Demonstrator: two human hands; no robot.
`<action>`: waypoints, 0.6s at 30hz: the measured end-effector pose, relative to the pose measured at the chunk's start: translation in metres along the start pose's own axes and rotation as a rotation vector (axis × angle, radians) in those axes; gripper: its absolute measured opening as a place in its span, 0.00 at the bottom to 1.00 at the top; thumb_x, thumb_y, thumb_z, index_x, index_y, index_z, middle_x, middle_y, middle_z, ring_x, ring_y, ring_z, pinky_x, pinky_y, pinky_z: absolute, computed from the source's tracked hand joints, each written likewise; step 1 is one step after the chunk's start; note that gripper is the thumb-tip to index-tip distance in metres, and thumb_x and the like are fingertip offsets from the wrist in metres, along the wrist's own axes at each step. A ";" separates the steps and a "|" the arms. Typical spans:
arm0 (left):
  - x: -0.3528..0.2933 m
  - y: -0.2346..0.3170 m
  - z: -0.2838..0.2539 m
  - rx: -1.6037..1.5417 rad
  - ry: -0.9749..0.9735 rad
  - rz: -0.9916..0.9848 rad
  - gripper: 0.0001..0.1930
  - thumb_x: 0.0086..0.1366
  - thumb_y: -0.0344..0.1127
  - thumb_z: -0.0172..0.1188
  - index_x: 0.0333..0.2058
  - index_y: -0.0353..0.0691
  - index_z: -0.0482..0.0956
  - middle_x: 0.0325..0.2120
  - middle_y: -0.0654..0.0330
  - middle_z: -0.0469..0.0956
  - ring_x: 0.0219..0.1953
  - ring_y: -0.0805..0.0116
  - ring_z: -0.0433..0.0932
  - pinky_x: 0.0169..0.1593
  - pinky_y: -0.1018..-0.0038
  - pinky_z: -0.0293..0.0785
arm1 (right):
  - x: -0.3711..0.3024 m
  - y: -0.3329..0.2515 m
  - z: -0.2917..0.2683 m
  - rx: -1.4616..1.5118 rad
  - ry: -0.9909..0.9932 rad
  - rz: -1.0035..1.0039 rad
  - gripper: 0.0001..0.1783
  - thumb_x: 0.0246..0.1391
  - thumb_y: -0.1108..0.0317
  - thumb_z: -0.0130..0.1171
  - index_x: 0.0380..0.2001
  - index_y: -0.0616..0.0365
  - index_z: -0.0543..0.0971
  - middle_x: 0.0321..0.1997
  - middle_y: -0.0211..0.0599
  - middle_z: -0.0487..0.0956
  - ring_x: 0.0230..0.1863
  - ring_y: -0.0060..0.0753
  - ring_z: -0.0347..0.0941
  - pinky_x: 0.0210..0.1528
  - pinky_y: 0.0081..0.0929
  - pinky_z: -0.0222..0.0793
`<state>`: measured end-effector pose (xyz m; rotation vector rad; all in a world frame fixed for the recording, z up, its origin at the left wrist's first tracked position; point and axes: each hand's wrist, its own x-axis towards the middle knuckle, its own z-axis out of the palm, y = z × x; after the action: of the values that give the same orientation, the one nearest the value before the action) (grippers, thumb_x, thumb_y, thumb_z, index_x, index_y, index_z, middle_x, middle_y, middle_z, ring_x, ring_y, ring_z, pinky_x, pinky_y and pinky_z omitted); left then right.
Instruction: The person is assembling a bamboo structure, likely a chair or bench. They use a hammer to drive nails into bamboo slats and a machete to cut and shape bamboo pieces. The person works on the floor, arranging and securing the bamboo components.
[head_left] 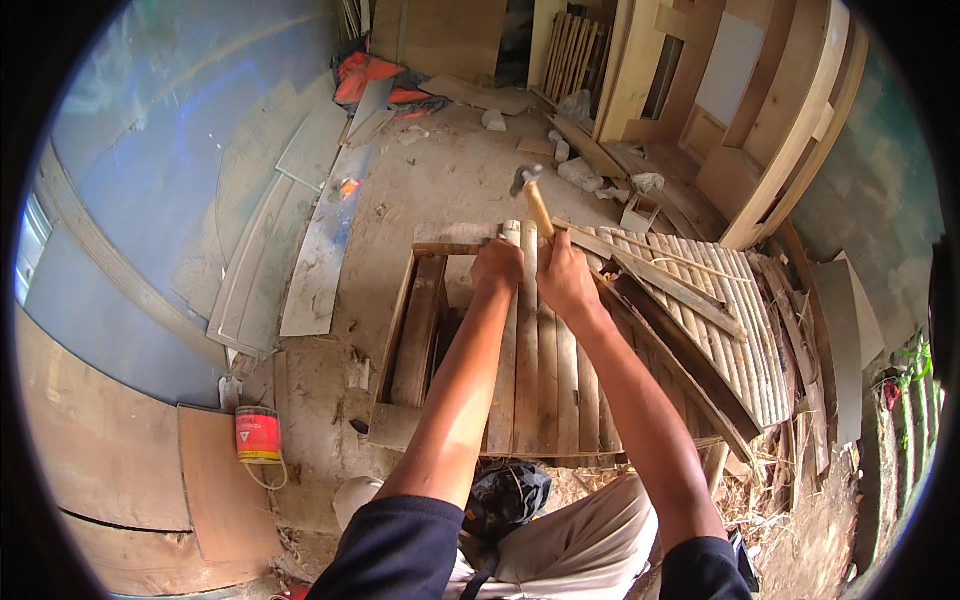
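Observation:
My right hand [566, 272] is closed round the wooden handle of a hammer [538, 206], its metal head raised beyond the far edge of a low wooden frame [396, 426]. Beside it, my left hand [497, 266] is closed at the far end of a pale bamboo slat [527, 378]; whatever its fingers pinch is hidden. Several such slats lie side by side lengthwise across the middle of the frame. To their left, a gap shows dark boards [416, 340] inside the frame.
Loose planks [690, 372] lie slanting over more bamboo slats [755, 330] on the right. A red and yellow can [258, 435] stands at left on the floor. Flat sheets [322, 255] lie along the left wall. Wooden cabinet frames [770, 120] and scraps [580, 175] are at the far right.

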<state>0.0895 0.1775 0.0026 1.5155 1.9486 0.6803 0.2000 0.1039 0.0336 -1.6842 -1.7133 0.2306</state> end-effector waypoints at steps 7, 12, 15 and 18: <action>0.001 -0.001 0.000 0.015 -0.012 0.012 0.22 0.70 0.44 0.43 0.44 0.34 0.83 0.46 0.42 0.81 0.51 0.47 0.80 0.54 0.58 0.76 | 0.001 0.005 0.002 -0.019 -0.069 0.007 0.16 0.68 0.59 0.44 0.42 0.65 0.65 0.29 0.71 0.78 0.34 0.75 0.76 0.39 0.63 0.74; -0.001 -0.001 -0.001 0.064 -0.039 0.014 0.24 0.71 0.45 0.41 0.43 0.33 0.83 0.46 0.43 0.81 0.51 0.47 0.80 0.54 0.57 0.76 | 0.004 0.004 0.001 -0.136 -0.129 -0.009 0.17 0.68 0.58 0.43 0.43 0.66 0.65 0.27 0.72 0.77 0.34 0.76 0.75 0.39 0.64 0.72; -0.002 0.001 -0.002 0.004 0.025 -0.005 0.23 0.71 0.45 0.42 0.44 0.35 0.83 0.46 0.43 0.81 0.51 0.47 0.80 0.54 0.56 0.76 | 0.007 0.003 -0.001 0.019 -0.008 -0.001 0.17 0.68 0.59 0.43 0.41 0.66 0.66 0.27 0.72 0.77 0.35 0.75 0.76 0.41 0.63 0.73; -0.003 0.002 -0.001 0.026 0.021 0.000 0.24 0.72 0.45 0.40 0.44 0.35 0.83 0.46 0.43 0.81 0.51 0.46 0.80 0.55 0.57 0.76 | 0.006 0.004 -0.001 0.029 -0.001 -0.022 0.18 0.68 0.59 0.43 0.41 0.68 0.67 0.27 0.72 0.77 0.35 0.74 0.76 0.42 0.61 0.74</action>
<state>0.0905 0.1750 0.0053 1.5301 1.9798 0.6761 0.2040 0.1097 0.0343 -1.6441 -1.7200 0.2450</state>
